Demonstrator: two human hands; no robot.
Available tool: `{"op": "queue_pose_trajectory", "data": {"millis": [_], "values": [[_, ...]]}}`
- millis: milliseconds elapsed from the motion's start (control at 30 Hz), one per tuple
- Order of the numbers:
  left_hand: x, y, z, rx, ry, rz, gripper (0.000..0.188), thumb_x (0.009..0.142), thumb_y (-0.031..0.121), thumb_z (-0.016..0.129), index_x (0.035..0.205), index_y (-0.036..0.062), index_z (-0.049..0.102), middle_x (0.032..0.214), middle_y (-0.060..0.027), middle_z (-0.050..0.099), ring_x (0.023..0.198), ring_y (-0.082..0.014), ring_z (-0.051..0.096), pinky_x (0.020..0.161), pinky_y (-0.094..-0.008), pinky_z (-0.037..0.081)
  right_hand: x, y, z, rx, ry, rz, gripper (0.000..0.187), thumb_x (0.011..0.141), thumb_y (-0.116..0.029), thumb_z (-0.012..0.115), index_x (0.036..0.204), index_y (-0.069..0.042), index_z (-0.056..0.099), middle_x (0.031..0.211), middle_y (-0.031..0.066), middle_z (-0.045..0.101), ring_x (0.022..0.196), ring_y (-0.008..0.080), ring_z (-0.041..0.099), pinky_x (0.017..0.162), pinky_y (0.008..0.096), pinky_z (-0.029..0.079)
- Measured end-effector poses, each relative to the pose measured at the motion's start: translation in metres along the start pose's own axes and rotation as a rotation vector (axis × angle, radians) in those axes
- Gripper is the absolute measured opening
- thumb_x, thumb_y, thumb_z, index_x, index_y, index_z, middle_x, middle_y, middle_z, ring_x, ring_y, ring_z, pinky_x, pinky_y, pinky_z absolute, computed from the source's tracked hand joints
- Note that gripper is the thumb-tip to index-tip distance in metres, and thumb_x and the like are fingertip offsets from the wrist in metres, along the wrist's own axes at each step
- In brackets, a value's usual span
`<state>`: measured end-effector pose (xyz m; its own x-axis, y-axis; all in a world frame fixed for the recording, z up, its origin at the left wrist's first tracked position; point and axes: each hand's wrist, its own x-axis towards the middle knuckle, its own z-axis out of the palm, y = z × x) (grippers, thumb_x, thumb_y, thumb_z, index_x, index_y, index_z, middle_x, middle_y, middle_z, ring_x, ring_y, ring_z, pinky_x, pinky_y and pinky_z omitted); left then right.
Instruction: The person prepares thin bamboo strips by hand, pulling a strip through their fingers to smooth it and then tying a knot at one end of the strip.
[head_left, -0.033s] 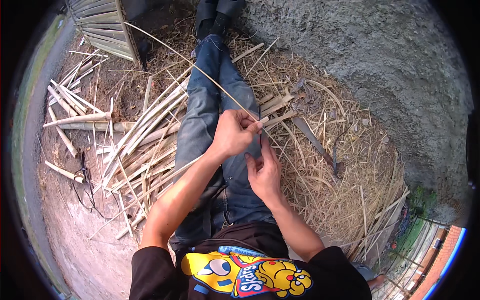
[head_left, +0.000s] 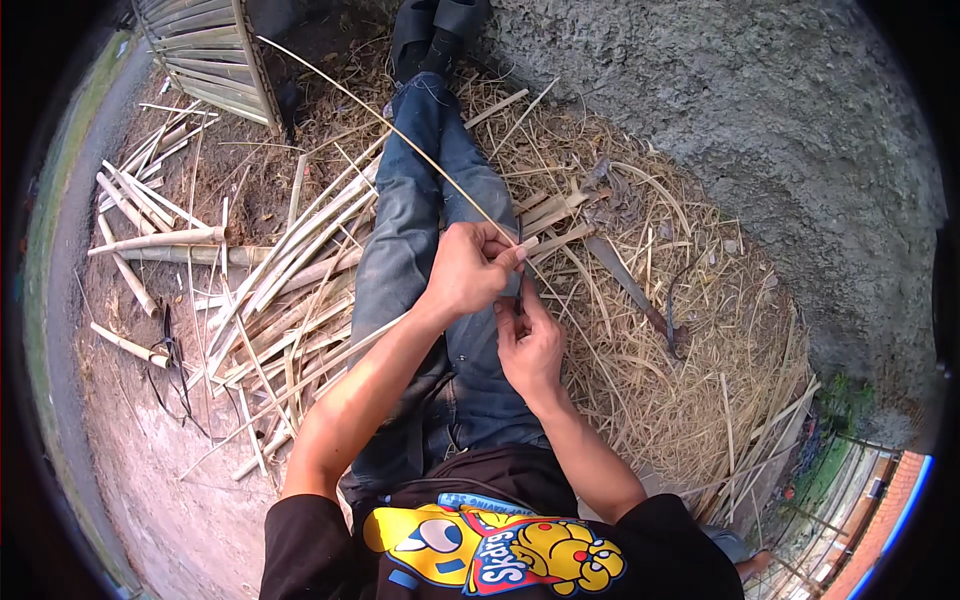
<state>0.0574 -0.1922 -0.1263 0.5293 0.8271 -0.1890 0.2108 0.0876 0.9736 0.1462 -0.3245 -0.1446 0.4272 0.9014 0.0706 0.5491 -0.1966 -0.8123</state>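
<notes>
My left hand (head_left: 468, 268) is closed, pinching a long pale bamboo strip (head_left: 400, 135) between thumb and fingers above my thighs. The strip runs from my fingertips far up to the left, over my shins, and a thin end continues down to the right. Just below, my right hand (head_left: 530, 345) is closed, with thumb and forefinger around a thin dark blade (head_left: 519, 292). That blade stands close to the strip, and most of it is hidden by my fingers. Whether blade and strip touch I cannot tell.
Split bamboo pieces (head_left: 310, 265) lie heaped left of my outstretched legs (head_left: 400, 220). A large knife (head_left: 625, 280) rests on shavings (head_left: 680, 390) to the right. A slatted bamboo panel (head_left: 215, 60) stands far left; a rough grey wall (head_left: 760, 130) rises at far right.
My right hand has moved slightly up, and its thumb has come closer to the forefinger. My left hand keeps its pinch on the strip, nearly unmoved.
</notes>
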Motion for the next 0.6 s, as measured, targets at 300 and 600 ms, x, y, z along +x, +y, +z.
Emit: {"op": "queue_pose_trajectory", "data": {"millis": [300,600], "values": [[-0.013,0.005,-0.010,0.000,0.009,0.014,0.011,0.088,0.003,0.068,0.083,-0.0059,0.069,0.071,-0.0095,0.072,0.066,-0.0106,0.068,0.062,-0.0275,0.053,0.016,-0.052,-0.083,-0.165,-0.206,-0.248,0.011,0.090,-0.014,0.071,0.091,-0.003,0.072,0.067,0.0121,0.060,0.055,0.0314,0.059,0.050,0.0395,0.045],[-0.029,0.009,-0.001,-0.076,-0.114,0.006,0.008,0.088,0.001,0.069,0.082,-0.0039,0.068,0.069,-0.0047,0.070,0.062,-0.0056,0.058,0.057,-0.0259,0.046,0.136,-0.064,-0.109,-0.243,-0.480,-0.408,0.013,0.082,-0.021,0.078,0.085,-0.009,0.078,0.072,0.0067,0.070,0.062,0.0190,0.065,0.057,0.0331,0.049]]}}
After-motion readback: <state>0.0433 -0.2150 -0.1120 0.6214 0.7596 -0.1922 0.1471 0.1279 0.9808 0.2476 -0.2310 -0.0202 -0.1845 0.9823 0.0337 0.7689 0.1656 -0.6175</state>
